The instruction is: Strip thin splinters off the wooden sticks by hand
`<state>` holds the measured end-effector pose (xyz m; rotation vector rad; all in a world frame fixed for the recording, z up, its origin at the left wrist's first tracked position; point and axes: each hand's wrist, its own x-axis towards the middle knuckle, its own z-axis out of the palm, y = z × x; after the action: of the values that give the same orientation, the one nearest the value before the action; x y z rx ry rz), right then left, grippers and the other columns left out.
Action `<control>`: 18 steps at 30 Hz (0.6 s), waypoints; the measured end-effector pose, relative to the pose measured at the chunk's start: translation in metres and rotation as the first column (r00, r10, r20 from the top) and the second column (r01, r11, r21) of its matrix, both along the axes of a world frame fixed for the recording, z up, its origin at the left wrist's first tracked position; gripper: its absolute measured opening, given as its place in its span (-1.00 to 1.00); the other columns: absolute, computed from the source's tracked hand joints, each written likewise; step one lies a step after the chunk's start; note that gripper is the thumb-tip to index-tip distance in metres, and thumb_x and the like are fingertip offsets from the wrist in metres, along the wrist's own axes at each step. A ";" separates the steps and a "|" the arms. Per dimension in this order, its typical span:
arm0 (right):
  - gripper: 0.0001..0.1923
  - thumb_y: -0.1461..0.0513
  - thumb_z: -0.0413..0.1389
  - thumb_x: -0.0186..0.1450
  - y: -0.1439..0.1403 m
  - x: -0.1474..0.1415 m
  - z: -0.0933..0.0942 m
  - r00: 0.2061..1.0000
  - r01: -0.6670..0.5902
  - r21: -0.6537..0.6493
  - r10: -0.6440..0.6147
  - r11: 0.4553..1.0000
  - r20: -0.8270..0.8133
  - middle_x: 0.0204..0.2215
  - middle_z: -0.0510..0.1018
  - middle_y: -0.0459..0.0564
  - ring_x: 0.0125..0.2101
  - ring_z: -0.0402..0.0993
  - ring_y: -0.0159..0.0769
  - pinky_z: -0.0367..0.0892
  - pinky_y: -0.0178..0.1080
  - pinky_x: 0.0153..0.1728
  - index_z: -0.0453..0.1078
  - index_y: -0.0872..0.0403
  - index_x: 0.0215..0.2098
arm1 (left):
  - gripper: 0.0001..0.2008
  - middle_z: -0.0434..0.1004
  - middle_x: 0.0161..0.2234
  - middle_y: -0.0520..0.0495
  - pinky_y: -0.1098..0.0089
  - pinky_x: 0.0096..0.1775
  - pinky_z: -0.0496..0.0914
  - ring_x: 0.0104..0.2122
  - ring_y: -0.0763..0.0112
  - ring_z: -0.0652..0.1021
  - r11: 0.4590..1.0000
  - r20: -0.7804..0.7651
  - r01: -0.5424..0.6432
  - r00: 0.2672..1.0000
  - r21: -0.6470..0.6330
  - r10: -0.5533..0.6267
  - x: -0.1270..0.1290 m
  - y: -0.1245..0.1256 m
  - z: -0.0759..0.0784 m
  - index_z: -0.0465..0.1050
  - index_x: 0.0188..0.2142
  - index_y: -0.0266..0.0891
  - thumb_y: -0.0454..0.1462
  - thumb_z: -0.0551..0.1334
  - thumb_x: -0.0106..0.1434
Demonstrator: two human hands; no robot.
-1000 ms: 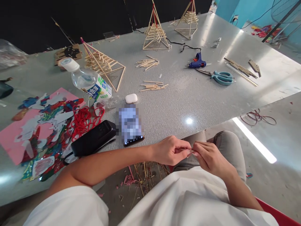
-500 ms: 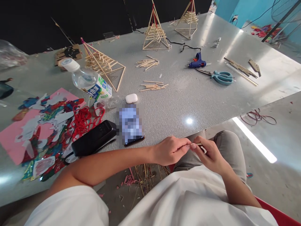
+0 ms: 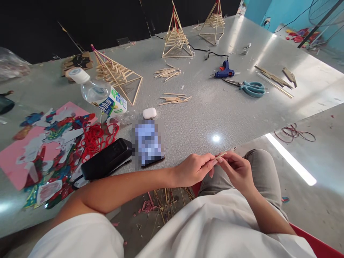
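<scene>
Both hands sit low in the frame, right of center. Left hand (image 3: 195, 167): narrow pinch, thumb against fingers, on 1 short pale stick (image 3: 221, 156). Right hand (image 3: 238, 172): thumb and fingertips on the same stick, just beside the left fingertips. Stick slants toward the upper right, in front of the gray trousers (image 3: 262, 172) and near the table (image 3: 193, 125) edge. Cannot tell whether the fingers press, roll or turn it.

Handling (judgement): use light pressure; so thin a stick probably snaps if the 2 pinches bend it in opposite directions. Steady it with the left tips, guide with the right, and leave the free end in plain sight.

Nearby: stick pile (image 3: 176, 99), upper center; glue gun (image 3: 224, 70) and scissors (image 3: 252, 89), upper right.
</scene>
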<state>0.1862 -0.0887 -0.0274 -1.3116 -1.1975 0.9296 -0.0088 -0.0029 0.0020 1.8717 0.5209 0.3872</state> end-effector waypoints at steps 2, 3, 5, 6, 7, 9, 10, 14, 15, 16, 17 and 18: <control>-0.69 -0.02 0.33 0.44 -0.001 -0.003 -0.005 0.999 0.013 0.007 -0.013 1.000 -0.032 -0.50 0.60 -0.06 -0.57 0.39 -0.38 0.30 -0.31 -0.60 0.59 0.04 -0.27 | -0.61 0.56 -0.46 0.04 0.48 -0.43 0.28 -0.59 0.56 0.33 1.000 -0.004 0.002 1.000 0.003 -0.002 -0.001 0.000 0.002 0.52 -0.21 -0.28 -0.16 0.03 0.64; -0.70 -0.01 0.32 0.45 -0.002 -0.005 -0.008 0.999 0.020 0.017 -0.020 1.000 -0.035 -0.52 0.59 -0.07 -0.60 0.35 -0.40 0.27 -0.32 -0.61 0.59 0.04 -0.27 | -0.61 0.56 -0.46 0.04 0.48 -0.42 0.29 -0.58 0.56 0.34 1.000 -0.002 0.001 1.000 0.004 -0.001 -0.001 0.000 0.003 0.52 -0.21 -0.28 -0.16 0.03 0.64; -0.75 0.03 0.29 0.49 -0.005 -0.007 -0.015 0.999 0.049 0.045 -0.049 0.998 -0.015 -0.55 0.58 -0.09 -0.63 0.32 -0.42 0.25 -0.32 -0.62 0.60 0.04 -0.21 | -0.62 0.58 -0.44 0.03 0.48 -0.38 0.33 -0.56 0.55 0.38 1.000 0.005 -0.010 1.000 0.002 0.010 -0.001 -0.001 0.006 0.52 -0.21 -0.27 -0.17 0.03 0.64; -0.77 0.05 0.27 0.50 -0.006 -0.009 -0.018 0.998 0.063 0.059 -0.064 0.996 0.003 -0.55 0.59 -0.09 -0.63 0.33 -0.41 0.26 -0.32 -0.62 0.61 0.03 -0.17 | -0.62 0.60 -0.43 0.02 0.49 -0.36 0.35 -0.54 0.54 0.41 1.000 0.010 -0.018 1.000 0.003 0.018 -0.002 -0.001 0.006 0.52 -0.21 -0.28 -0.18 0.03 0.64; -0.78 0.06 0.25 0.51 -0.007 -0.011 -0.020 0.997 0.075 0.072 -0.077 0.995 0.024 -0.54 0.60 -0.08 -0.63 0.35 -0.40 0.29 -0.31 -0.61 0.60 0.03 -0.14 | -0.63 0.61 -0.41 0.00 0.49 -0.34 0.36 -0.52 0.54 0.43 1.000 0.016 -0.025 1.000 0.006 0.025 -0.002 -0.001 0.007 0.53 -0.22 -0.28 -0.18 0.04 0.64; -0.77 0.06 0.22 0.53 -0.008 -0.015 -0.023 0.993 0.092 0.100 -0.098 0.991 0.064 -0.52 0.63 -0.06 -0.60 0.43 -0.37 0.37 -0.29 -0.57 0.59 0.03 -0.14 | -0.63 0.64 -0.38 -0.02 0.49 -0.31 0.38 -0.49 0.53 0.47 0.999 0.030 -0.036 0.999 0.017 0.036 -0.001 -0.001 0.006 0.53 -0.22 -0.29 -0.19 0.05 0.63; -0.77 0.06 0.20 0.54 -0.007 -0.017 -0.023 0.990 0.100 0.121 -0.111 0.988 0.083 -0.52 0.64 -0.05 -0.59 0.47 -0.35 0.41 -0.28 -0.54 0.57 0.03 -0.16 | -0.64 0.65 -0.37 -0.03 0.49 -0.30 0.39 -0.48 0.53 0.49 0.999 0.036 -0.041 0.999 0.025 0.040 -0.001 -0.001 0.005 0.54 -0.21 -0.30 -0.20 0.06 0.63; -0.81 0.13 0.16 0.57 -0.002 -0.025 -0.020 0.970 0.136 0.239 -0.178 0.961 0.163 -0.59 0.59 -0.11 -0.60 0.51 -0.33 0.46 -0.29 -0.53 0.50 0.00 -0.20 | -0.65 0.67 -0.36 -0.05 0.49 -0.29 0.39 -0.46 0.52 0.52 0.996 0.042 -0.057 0.998 0.070 0.054 -0.001 -0.001 0.002 0.57 -0.20 -0.31 -0.22 0.07 0.62; -0.82 0.15 0.15 0.57 -0.001 -0.025 -0.019 0.963 0.139 0.265 -0.193 0.954 0.190 -0.60 0.59 -0.12 -0.61 0.50 -0.34 0.45 -0.30 -0.55 0.49 0.00 -0.20 | -0.65 0.67 -0.36 -0.05 0.49 -0.29 0.39 -0.47 0.52 0.51 0.995 0.042 -0.057 0.998 0.078 0.054 -0.001 -0.001 0.001 0.57 -0.21 -0.31 -0.22 0.07 0.62; -0.84 0.18 0.14 0.57 0.000 -0.025 -0.017 0.954 0.134 0.292 -0.203 0.947 0.220 -0.60 0.60 -0.12 -0.62 0.50 -0.36 0.44 -0.32 -0.56 0.48 0.00 -0.20 | -0.64 0.66 -0.38 -0.04 0.49 -0.30 0.38 -0.48 0.53 0.50 0.995 0.043 -0.055 0.998 0.084 0.052 -0.001 -0.001 0.001 0.57 -0.22 -0.31 -0.22 0.07 0.62; -0.86 0.20 0.14 0.56 0.001 -0.023 -0.016 0.945 0.123 0.323 -0.210 0.938 0.251 -0.60 0.61 -0.13 -0.63 0.50 -0.37 0.44 -0.33 -0.56 0.49 0.00 -0.19 | -0.63 0.65 -0.39 -0.03 0.50 -0.31 0.37 -0.49 0.54 0.49 0.995 0.044 -0.054 0.998 0.089 0.051 -0.001 -0.001 0.001 0.57 -0.23 -0.31 -0.22 0.07 0.62; -0.88 0.23 0.15 0.56 0.002 -0.021 -0.014 0.936 0.105 0.356 -0.213 0.929 0.281 -0.58 0.63 -0.13 -0.64 0.50 -0.39 0.44 -0.35 -0.56 0.49 0.01 -0.18 | -0.62 0.64 -0.41 -0.02 0.50 -0.32 0.36 -0.51 0.54 0.47 0.994 0.045 -0.055 0.998 0.092 0.051 -0.001 -0.001 0.001 0.58 -0.24 -0.31 -0.22 0.07 0.62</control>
<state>0.1650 -0.0869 -0.0416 -1.2838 -1.3981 0.3783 -0.0101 -0.0043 0.0031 1.9378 0.5329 0.4926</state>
